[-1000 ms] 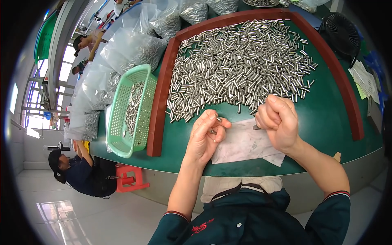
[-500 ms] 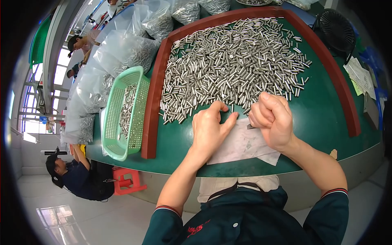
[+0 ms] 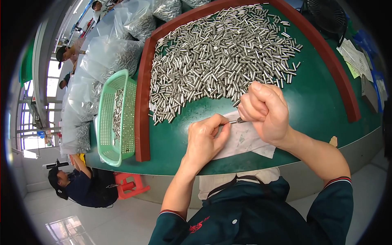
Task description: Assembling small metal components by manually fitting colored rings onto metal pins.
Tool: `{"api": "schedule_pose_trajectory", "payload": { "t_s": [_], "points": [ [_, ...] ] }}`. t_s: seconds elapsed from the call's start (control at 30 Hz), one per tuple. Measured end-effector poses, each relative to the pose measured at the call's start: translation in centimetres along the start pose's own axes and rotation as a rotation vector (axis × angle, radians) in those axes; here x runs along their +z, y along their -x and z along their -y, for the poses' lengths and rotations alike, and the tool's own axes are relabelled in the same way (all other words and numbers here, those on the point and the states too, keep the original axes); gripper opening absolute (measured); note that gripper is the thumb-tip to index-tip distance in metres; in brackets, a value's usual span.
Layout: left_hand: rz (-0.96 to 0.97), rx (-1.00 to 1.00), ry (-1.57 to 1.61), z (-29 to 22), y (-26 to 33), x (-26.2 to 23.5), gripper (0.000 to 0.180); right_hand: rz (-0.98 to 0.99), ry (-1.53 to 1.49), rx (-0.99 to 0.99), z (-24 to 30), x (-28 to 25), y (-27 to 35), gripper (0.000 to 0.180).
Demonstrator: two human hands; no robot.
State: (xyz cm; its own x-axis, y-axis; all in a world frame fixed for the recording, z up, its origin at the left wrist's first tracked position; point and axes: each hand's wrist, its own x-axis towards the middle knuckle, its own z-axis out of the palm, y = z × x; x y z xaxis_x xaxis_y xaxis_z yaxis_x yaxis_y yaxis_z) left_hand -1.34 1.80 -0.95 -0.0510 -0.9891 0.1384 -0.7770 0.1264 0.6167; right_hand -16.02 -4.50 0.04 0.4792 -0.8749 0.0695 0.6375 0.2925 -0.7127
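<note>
Thumb and forefinger of my left hand (image 3: 205, 139) pinch a small shiny metal pin (image 3: 233, 122) by one end. My right hand (image 3: 266, 113) is closed in a fist around a dark, narrow tool (image 3: 240, 120); most of it is hidden in the palm, so its kind cannot be told. The tool's tip meets or nearly meets the pin's free end. Below both hands lies a stained, pale cloth or paper sheet (image 3: 241, 141). Just beyond them spreads a wide heap of loose metal pins (image 3: 220, 53) on the green tabletop (image 3: 175, 143).
A red-brown rail (image 3: 143, 102) borders the heap on the left, back and right. Left of it stands a light-green basket (image 3: 130, 118) with pins inside. Clear bags of pins (image 3: 110, 55) line the far left. A black fan (image 3: 326, 16) and papers (image 3: 355, 59) sit at right.
My left finger and thumb, apart at the heap's edge before, have closed on a pin and come back toward me. The pin now sits at the tool's tip. The view has shifted slightly.
</note>
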Motion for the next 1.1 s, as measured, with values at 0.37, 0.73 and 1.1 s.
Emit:
{"api": "schedule_pose_trajectory", "payload": {
  "t_s": [0.37, 0.73, 1.1],
  "points": [
    [-0.017, 0.013, -0.020, -0.06, 0.13, 0.26, 0.008, 0.002, 0.019, -0.003, -0.37, -0.03, 0.18, 0.040],
    [-0.020, 0.019, -0.012, -0.13, 0.08, 0.27, 0.008, 0.011, 0.027, -0.010, -0.38, -0.10, 0.14, 0.039],
    [0.006, 0.019, 0.031, 0.08, 0.03, 0.17, 0.006, 0.024, 0.125, -0.016, -0.60, 0.40, 0.27, 0.040]
  ]
}}
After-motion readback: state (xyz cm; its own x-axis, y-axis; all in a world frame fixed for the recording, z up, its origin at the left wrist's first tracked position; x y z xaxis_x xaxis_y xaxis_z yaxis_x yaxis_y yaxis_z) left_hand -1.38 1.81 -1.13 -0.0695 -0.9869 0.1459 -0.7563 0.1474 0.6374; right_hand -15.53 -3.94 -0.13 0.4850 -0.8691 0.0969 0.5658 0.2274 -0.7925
